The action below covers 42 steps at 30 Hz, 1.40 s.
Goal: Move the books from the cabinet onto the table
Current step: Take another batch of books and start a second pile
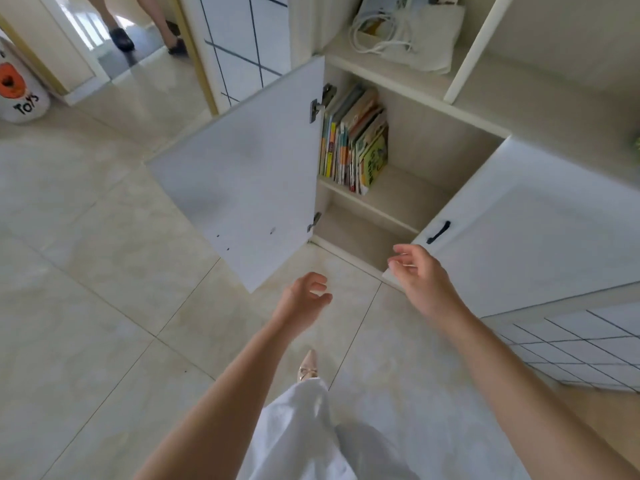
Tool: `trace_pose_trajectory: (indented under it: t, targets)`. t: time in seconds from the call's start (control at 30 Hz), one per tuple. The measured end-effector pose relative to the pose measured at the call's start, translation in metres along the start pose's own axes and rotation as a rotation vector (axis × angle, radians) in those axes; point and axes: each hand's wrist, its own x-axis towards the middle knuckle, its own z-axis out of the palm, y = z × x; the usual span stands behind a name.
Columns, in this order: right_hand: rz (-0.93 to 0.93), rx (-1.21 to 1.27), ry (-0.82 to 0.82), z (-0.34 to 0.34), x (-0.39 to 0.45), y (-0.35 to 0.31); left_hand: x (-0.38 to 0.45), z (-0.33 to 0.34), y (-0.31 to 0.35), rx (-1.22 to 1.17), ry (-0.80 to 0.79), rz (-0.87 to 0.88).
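Several colourful books (353, 140) stand upright at the left end of the upper shelf inside the white cabinet (408, 199). Its left door (242, 174) is swung wide open. My left hand (304, 299) hangs below the books over the floor, fingers loosely curled and holding nothing. My right hand (415, 271) is in front of the cabinet's lower compartment, close to the edge of the closed right door (536, 247), fingers apart and empty. No table is in view.
A white bag (412, 32) lies on the open shelf above the books. A white bin marked TOYS (20, 95) stands at the far left. Another person's legs (145, 26) stand in the doorway. My own shoe (308, 367) is on the tiled floor.
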Motion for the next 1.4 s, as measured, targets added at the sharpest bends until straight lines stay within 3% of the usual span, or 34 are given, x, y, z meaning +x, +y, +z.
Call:
trace_pose_trajectory:
  t: [0.5, 0.67, 0.83, 1.07, 1.4]
  targets:
    - [0.155, 0.034, -0.08, -0.037, 0.238, -0.047, 0.209, -0.008, 0.088, 0.043, -0.006, 0.004]
    - [0.168, 0.058, -0.202, -0.036, 0.302, -0.057, 0.26, 0.007, 0.104, -0.015, 0.046, -0.04]
    - [0.261, 0.1, -0.214, -0.027, 0.373, -0.054, 0.318, 0.026, 0.119, -0.109, 0.132, -0.041]
    - [0.37, 0.206, -0.228, 0.005, 0.454, -0.04, 0.388, 0.049, 0.113, -0.174, 0.258, 0.016]
    - [0.451, 0.342, -0.221, 0.039, 0.521, -0.031, 0.451, 0.086, 0.084, -0.197, 0.315, 0.037]
